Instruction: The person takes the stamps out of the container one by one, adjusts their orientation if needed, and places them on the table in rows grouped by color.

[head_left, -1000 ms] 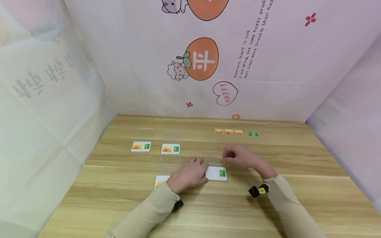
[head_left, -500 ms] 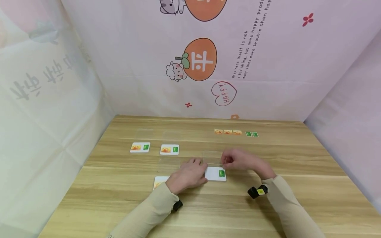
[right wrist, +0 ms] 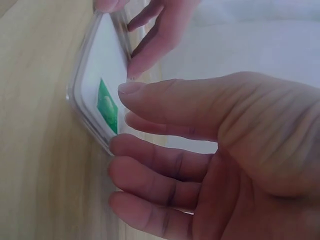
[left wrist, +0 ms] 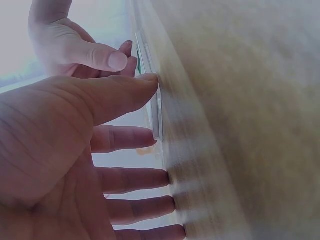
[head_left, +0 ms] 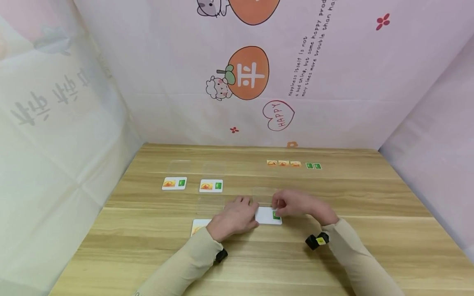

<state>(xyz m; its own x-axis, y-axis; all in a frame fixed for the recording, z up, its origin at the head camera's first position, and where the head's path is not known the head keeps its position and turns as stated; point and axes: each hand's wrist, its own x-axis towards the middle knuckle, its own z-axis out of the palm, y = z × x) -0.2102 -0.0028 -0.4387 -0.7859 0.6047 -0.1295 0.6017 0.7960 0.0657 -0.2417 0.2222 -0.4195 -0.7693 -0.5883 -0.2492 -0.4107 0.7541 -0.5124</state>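
In the head view, a white card point(head_left: 264, 215) lies in a clear plastic case on the table, a small green sticker point(right wrist: 107, 105) at its right end. My left hand point(head_left: 235, 218) holds the card's left end between thumb and index finger across its width. The left hand's other fingers extend straight to the table in the left wrist view. My right hand point(head_left: 294, 202) hovers at the card's right end, fingertips right by the sticker. Its thumb and loosely bent fingers stand apart with nothing between them in the right wrist view. A clear flap point(head_left: 264, 195) lies behind the card.
Two white cards with orange and green stickers, a left card point(head_left: 174, 183) and a middle card point(head_left: 211, 186), lie farther back. Another card point(head_left: 198, 226) is partly hidden by my left arm. Orange stickers point(head_left: 283, 163) and green stickers point(head_left: 313, 166) line the back right.
My right hand has moved slightly left and toward me, from beside the card onto its right end, where it now partly covers the green sticker. The left hand stays in place.
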